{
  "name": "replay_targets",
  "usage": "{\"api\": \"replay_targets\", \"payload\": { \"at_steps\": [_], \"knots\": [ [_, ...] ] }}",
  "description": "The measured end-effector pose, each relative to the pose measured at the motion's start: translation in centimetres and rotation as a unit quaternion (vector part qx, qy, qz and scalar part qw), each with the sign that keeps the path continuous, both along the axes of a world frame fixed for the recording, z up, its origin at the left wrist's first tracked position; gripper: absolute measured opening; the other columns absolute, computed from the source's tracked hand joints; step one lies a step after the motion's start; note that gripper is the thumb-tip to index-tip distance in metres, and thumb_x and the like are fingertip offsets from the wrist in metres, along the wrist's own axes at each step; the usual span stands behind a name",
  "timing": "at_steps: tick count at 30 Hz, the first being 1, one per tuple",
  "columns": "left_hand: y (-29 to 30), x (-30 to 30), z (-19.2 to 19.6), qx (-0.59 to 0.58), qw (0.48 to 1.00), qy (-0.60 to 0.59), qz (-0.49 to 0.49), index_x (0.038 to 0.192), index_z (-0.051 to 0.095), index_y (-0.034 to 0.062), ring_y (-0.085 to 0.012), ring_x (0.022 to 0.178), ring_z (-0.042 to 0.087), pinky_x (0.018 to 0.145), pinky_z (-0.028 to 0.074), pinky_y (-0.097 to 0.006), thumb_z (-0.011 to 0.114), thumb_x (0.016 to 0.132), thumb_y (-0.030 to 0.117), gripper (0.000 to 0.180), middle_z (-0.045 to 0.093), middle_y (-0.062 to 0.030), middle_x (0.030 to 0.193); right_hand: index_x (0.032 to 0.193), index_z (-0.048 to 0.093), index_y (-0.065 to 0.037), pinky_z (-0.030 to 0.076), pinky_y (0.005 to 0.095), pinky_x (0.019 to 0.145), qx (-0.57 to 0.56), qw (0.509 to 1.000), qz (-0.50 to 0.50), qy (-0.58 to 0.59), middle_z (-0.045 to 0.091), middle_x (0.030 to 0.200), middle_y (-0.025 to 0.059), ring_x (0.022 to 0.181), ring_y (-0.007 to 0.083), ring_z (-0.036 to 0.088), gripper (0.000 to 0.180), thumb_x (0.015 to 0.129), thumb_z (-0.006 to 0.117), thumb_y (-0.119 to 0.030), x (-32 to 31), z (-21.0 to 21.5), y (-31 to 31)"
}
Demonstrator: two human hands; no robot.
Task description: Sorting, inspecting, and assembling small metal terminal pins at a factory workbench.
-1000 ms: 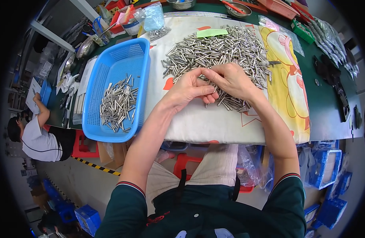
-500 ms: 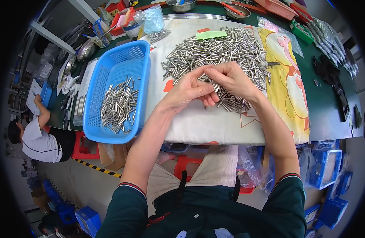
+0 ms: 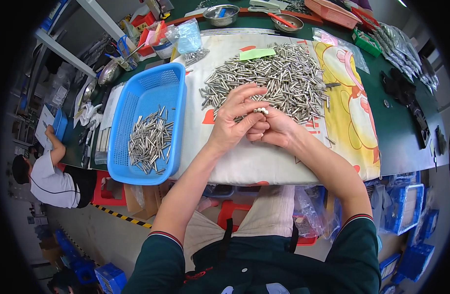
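Observation:
My two hands meet over the near edge of a wide heap of short silvery metal pins (image 3: 284, 78), piled on a patterned cloth. Between them is a small bunch of metal pins (image 3: 261, 111), its round ends showing side by side. My left hand (image 3: 233, 120) has its thumb against the bunch, with the upper fingers stretched across above. From the right, my right hand (image 3: 280, 128) curls its fingers around the bunch from below. How far the pins reach inside the hands is hidden. A blue plastic basket (image 3: 179, 88) to the left contains a smaller heap of similar pins.
A green paper slip (image 3: 257, 54) lies on the heap. Metal bowls (image 3: 221, 15), a bag of pins (image 3: 195, 55) and a green tray (image 3: 367, 43) stand farther back. One loose pin (image 3: 330, 140) lies right of my hands. Another person (image 3: 53, 179) sits far left.
My right hand has turned and dropped lower, its fingers now curled under the bunch. The pin ends have come into sight. Fewer pins lie at the heap's near edge. The whole view has shifted slightly.

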State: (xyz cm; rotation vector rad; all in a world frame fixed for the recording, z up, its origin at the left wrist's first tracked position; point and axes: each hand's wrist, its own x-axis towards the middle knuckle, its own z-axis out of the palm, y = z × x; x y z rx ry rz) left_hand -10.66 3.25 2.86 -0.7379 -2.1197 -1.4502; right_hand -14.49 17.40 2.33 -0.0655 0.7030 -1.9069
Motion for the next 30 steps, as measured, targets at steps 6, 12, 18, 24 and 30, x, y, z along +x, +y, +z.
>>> {"api": "replay_targets", "payload": {
  "at_steps": [6, 12, 18, 24, 30],
  "knots": [
    [0.0, 0.0, 0.1, 0.002, 1.0, -0.015, -0.001, 0.096, 0.071, 0.0095, -0.0249, 0.118, 0.047, 0.098, 0.038, -0.038, 0.066, 0.076, 0.009, 0.021, 0.062, -0.0041, 0.116, 0.058, 0.037, -0.018, 0.021, 0.0246, 0.047, 0.02, 1.0, -0.002, -0.009, 0.023, 0.047, -0.0069, 0.044, 0.0067, 0.021, 0.04, 0.097, 0.038, -0.027, 0.1, 0.5, -0.1],
    [0.0, 0.0, 0.2, -0.007, 1.0, -0.015, 0.0, 0.094, 0.071, 0.0088, -0.0248, 0.118, 0.048, 0.098, 0.038, -0.038, 0.066, 0.075, 0.009, 0.02, 0.062, -0.0043, 0.115, 0.058, 0.037, -0.018, 0.019, 0.0251, 0.046, 0.017, 1.0, 0.003, -0.025, 0.023, 0.047, -0.0075, 0.043, 0.0065, 0.019, 0.04, 0.097, 0.038, -0.026, 0.1, 0.3, 0.0],
    [0.0, 0.1, 0.2, 0.005, 0.999, -0.029, -0.013, 0.094, 0.071, 0.0089, -0.0245, 0.119, 0.047, 0.1, 0.036, -0.038, 0.066, 0.075, 0.009, 0.019, 0.061, -0.0044, 0.117, 0.061, 0.04, -0.018, 0.019, 0.0243, 0.045, 0.001, 1.0, 0.013, -0.025, 0.025, 0.047, -0.0083, 0.042, 0.0059, 0.019, 0.037, 0.097, 0.04, -0.025, 0.2, 0.2, 0.0],
    [0.1, 0.2, 0.2, -0.006, 0.999, -0.031, -0.021, 0.094, 0.071, 0.0089, -0.0244, 0.121, 0.044, 0.101, 0.035, -0.038, 0.066, 0.076, 0.009, 0.019, 0.06, -0.0046, 0.118, 0.069, 0.045, -0.018, 0.02, 0.0236, 0.045, 0.013, 1.0, 0.012, -0.016, 0.027, 0.049, -0.009, 0.043, 0.0049, 0.02, 0.03, 0.097, 0.039, -0.025, 0.2, 0.2, 0.1],
    [-0.4, 0.0, -0.2, 0.022, 1.0, -0.019, -0.005, 0.094, 0.069, 0.0082, -0.0247, 0.119, 0.045, 0.098, 0.037, -0.037, 0.064, 0.078, 0.009, 0.017, 0.06, -0.0046, 0.117, 0.068, 0.046, -0.014, 0.025, 0.0239, 0.046, 0.105, 0.992, -0.025, 0.07, 0.033, 0.05, -0.0071, 0.044, 0.0062, 0.03, 0.034, 0.098, 0.038, -0.028, 0.8, 1.7, -0.4]
  ]
}}
